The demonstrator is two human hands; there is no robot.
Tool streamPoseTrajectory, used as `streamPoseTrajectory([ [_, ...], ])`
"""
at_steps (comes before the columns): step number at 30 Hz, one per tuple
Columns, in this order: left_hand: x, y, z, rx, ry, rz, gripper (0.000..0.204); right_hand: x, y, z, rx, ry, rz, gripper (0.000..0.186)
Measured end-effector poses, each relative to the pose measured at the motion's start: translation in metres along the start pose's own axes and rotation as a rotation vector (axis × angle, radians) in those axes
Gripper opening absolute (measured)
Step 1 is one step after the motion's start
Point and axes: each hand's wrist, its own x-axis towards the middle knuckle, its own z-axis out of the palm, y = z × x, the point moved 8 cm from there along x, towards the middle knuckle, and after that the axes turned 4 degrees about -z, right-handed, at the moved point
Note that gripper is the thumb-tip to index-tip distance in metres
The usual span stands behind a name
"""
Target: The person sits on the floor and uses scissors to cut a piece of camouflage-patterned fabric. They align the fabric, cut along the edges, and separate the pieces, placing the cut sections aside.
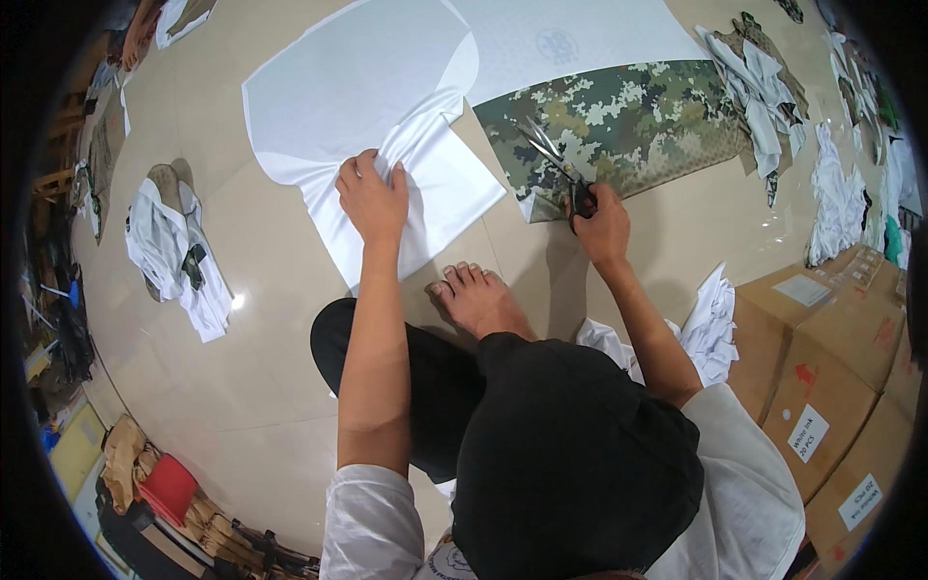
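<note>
My left hand [373,201] rests on a piece of white cloth [445,188], its fingers spread over the surface and folds running out from them. The cloth lies on the floor, its upper part smoother than the creased part near my hand. In my right hand [605,224] is a pair of scissors [553,153], gripped by the black handles. The blades are slightly parted and point up and left over a camouflage cloth panel [638,111]. That panel joins a large pale sheet of cloth [599,34] at its upper edge. My bare foot [483,300] stands just below the white cloth.
Bundles of white and camouflage cloth lie at the left [166,232] and upper right [759,87]. Cardboard boxes [822,358] stand close on my right, beside crumpled white cloth [713,324]. A red item [168,488] and assorted goods line the lower left.
</note>
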Motion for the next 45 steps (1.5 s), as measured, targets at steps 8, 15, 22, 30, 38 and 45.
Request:
streamPoseTrajectory([
  [8, -0.023, -0.001, 0.02, -0.025, -0.393, 0.028, 0.031, -0.019, 0.01, -0.016, 0.005, -0.012, -0.06, 0.036],
  [15, -0.098, 0.046, 0.039, -0.09, -0.986, 0.076, 0.036, -0.054, 0.112, -0.074, -0.148, 0.023, -0.069, 0.041],
  [22, -0.042, 0.023, -0.003, -0.224, -0.595, -0.022, 0.04, -0.086, 0.124, -0.119, 0.062, 0.098, 0.001, 0.041],
  [30, -0.059, -0.037, -0.003, 0.406, -0.814, 0.016, 0.111, -0.049, 0.118, -0.088, 0.04, 0.248, 0.194, 0.046],
  [38, -0.096, -0.008, -0.044, 0.397, -0.761, 0.068, 0.066, -0.046, 0.123, -0.09, -0.13, 0.289, 0.099, 0.05],
  [45, -0.125, 0.103, -0.021, -0.105, -0.722, 0.52, 0.043, -0.097, 0.069, -0.063, 0.249, 0.154, 0.224, 0.039],
])
